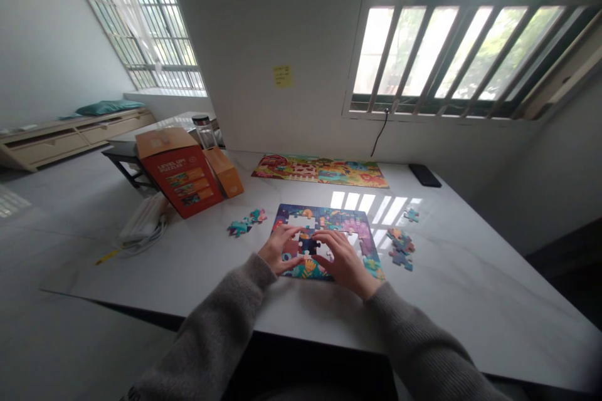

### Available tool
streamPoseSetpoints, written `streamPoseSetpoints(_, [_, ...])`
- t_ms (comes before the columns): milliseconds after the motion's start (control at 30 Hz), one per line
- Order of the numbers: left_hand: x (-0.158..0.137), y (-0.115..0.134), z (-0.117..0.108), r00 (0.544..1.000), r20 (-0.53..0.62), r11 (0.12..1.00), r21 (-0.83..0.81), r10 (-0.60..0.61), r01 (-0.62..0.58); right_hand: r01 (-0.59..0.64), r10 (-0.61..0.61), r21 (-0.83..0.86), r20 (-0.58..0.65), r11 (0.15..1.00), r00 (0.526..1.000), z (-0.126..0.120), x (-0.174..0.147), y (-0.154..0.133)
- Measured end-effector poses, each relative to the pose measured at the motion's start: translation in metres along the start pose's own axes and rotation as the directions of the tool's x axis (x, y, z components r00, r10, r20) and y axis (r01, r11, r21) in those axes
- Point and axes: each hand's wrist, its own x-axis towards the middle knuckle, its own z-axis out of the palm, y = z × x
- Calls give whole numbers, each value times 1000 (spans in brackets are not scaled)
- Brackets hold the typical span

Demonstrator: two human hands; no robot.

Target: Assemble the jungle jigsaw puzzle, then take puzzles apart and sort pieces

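A partly assembled jigsaw puzzle (pixel 355 215) with an undersea picture lies flat on the table, white gaps showing in its middle. My left hand (pixel 282 250) rests over its left part, thumb and fingers apart in a C shape. From the right, my right hand (pixel 343 258) reaches over the middle, its fingers curved and the thumb apart from them. Between both sets of fingertips sits a dark puzzle piece (pixel 308 245); whether they press on it is hard to see. Loose pieces lie left (pixel 241 226) and right (pixel 401 248) of the puzzle.
Behind the puzzle is a long, colourful assembled puzzle strip (pixel 320 170). A red puzzle box (pixel 181 175) stands open at the left, near a white charger with cable (pixel 143 222). A black phone (pixel 424 175) lies back right. One loose piece (pixel 411 215) lies apart.
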Motion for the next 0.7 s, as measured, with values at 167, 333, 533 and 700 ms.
streamPoseSetpoints(167, [18,-15,-9,991,107,980,170,86,-104,-19,19,17,-6,1000,1000,-1,2,1])
streamPoseSetpoints(333, [60,-53,-13,993,100,951,310,-56,22,-136,137,18,-102,991,985,-6,2,9])
streamPoseSetpoints(533, [85,-79,9,973,175,925,372,-152,78,-178,175,-47,-57,983,983,-12,-2,24])
streamPoseSetpoints(700, [75,-79,22,979,142,931,353,-146,87,-189,191,-92,14,978,982,-13,-2,30])
